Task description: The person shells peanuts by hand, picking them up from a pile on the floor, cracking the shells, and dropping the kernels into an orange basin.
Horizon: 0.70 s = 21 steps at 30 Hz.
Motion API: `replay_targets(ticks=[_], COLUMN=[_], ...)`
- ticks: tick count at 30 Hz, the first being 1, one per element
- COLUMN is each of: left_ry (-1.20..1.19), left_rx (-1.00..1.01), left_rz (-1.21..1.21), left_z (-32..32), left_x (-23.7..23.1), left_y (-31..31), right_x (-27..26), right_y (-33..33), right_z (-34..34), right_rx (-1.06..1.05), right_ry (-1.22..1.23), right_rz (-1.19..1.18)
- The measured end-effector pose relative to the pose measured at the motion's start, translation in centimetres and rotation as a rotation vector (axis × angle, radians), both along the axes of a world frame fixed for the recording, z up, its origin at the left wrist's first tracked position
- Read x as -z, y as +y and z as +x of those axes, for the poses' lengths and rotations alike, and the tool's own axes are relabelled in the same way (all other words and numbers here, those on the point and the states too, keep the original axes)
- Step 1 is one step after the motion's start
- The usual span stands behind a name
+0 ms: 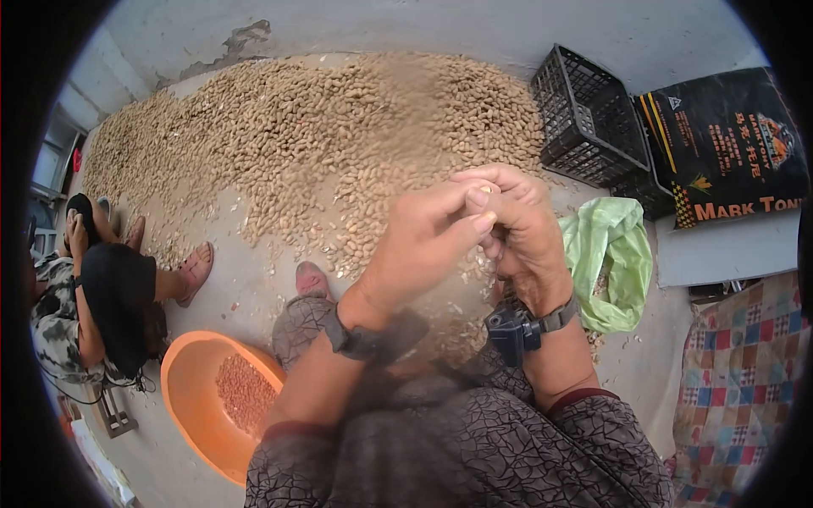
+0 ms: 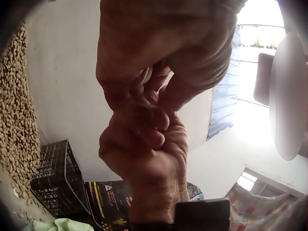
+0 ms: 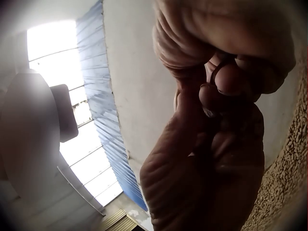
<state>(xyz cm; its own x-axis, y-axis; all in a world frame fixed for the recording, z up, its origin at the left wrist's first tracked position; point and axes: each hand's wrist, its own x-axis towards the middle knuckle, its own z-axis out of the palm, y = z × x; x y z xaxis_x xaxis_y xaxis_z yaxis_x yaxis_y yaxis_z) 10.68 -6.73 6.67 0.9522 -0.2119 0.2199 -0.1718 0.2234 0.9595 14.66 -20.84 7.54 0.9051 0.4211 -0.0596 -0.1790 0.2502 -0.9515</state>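
- Two hands were nearest: your left hand and right hand met at the fingertips, fingers curled, pinching what was probably one nut, though your fingers hid it.
- You seemed to be shelling; that called for thumb pressure along the seam, then a gentle twist, lightly enough to spare the kernel.
- One orange basin sat beside your left arm, holding red kernels too many to count; you did best to let no shell fall there.
- One green bag lay near your right wrist, its contents unclear.
- One other person sat beyond the basin.
- One heap of nuts, past counting, spread over the floor before you.
- At least one black crate and one sack stood right of it.
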Motion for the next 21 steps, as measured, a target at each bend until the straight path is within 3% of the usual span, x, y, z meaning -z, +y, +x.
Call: replay_targets(ticks=[3,5,9,11,14,21], left_ry=[-0.011,0.096,0.123,0.009,-0.015,0.093], left_rx=[0.010,0.051,0.041,0.001,0.057,-0.009], left_rz=[0.024,-0.133,-0.087,0.080,-0.045,-0.007], left_z=[-0.2,-0.1,-0.3,-0.5,-0.9,-0.4], left_x=[-0.8,-1.5,-1.8,-1.4,-1.7,-1.0], left_y=[0.2,0.3,0.7,0.9,0.9,0.7], right_x=[0.1,-0.5,-0.6,-0.7,-0.8,-0.4], right_y=[-0.2,-0.1,0.1,0.0,0.0,0.6], right_z=[0.4,0.2,-0.4,-0.5,-0.7,-0.8], right_rx=[-0.041,-0.066,-0.089,-0.088,-0.059,-0.011], right_ry=[0.074,0.060,-0.043,-0.036,-0.038,-0.019], right_rz=[0.054,0.037,0.028,0.013,-0.039,-0.124])
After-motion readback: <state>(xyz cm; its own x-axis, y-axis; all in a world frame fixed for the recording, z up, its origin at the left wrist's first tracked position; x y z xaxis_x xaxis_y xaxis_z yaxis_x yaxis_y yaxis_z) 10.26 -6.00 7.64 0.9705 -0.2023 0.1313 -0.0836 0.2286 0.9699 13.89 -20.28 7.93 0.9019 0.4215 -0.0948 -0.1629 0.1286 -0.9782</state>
